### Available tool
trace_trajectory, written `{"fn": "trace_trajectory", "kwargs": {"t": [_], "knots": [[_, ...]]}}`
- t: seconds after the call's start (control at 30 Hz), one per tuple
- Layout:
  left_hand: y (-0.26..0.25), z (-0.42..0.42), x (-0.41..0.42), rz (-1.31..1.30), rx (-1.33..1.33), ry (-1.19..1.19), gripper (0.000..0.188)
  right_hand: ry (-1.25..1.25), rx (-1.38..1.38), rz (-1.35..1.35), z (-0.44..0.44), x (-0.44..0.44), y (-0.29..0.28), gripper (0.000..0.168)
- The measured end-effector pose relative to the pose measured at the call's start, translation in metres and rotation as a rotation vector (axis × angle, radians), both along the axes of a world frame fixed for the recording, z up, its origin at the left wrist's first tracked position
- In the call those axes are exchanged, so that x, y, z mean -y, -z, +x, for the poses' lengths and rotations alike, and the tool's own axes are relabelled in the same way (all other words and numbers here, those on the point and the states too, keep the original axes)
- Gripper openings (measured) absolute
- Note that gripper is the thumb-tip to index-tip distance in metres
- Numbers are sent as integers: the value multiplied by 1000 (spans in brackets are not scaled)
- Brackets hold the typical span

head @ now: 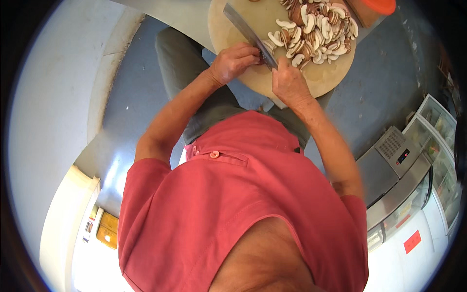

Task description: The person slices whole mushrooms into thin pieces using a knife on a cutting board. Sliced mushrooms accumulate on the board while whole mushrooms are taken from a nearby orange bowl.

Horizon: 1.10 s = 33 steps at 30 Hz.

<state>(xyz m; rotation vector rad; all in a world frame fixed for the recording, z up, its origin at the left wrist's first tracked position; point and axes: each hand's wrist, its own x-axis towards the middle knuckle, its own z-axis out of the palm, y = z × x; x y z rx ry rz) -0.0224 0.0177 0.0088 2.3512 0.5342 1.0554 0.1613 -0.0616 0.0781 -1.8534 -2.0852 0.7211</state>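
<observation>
A round cutting board (317, 78) lies at the table's edge in front of me. My right hand (290, 81) grips the handle end of a wide-bladed kitchen knife (248, 33), whose blade slants up and to the left over the board. My left hand (235, 62) is bent over the board's near left part, its fingertips against a mushroom beside the blade; the fingers mostly hide that mushroom. A few thin slices (270, 46) stand just across the blade. Many sliced brown-and-white mushrooms (321, 34) form a heap on the board's right side.
A container with an orange-red rim (381, 5) stands beyond the board at the right, near the table's corner. The table surface (171, 12) extends to the left. My legs (182, 69) are below the board. A glass-fronted refrigerated cabinet (392, 146) is farther right, and a pale wall (65, 73) at left.
</observation>
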Motion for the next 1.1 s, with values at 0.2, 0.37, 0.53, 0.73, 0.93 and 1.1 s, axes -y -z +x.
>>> {"fn": "trace_trajectory", "kwargs": {"t": [0.2,0.37,0.53,0.73,0.93,1.1], "knots": [[5,0,3,-11,14,-4,25,16,-85,-60,13,0,-26,21],[9,-1,3,-5,2,-21,31,-59,-31,-135,13,0,-34,20],[6,-1,4,13,13,-12,30,20,-34,-100,-2,-5,-3,16],[8,-1,5,-5,29,-38,27,-4,-91,-69,10,-3,-35,20],[11,-1,6,1,21,-39,25,20,-28,-267,6,-5,-35,16],[2,-3,5,-11,12,-11,24,10,-98,-108,2,-6,-8,17]]}}
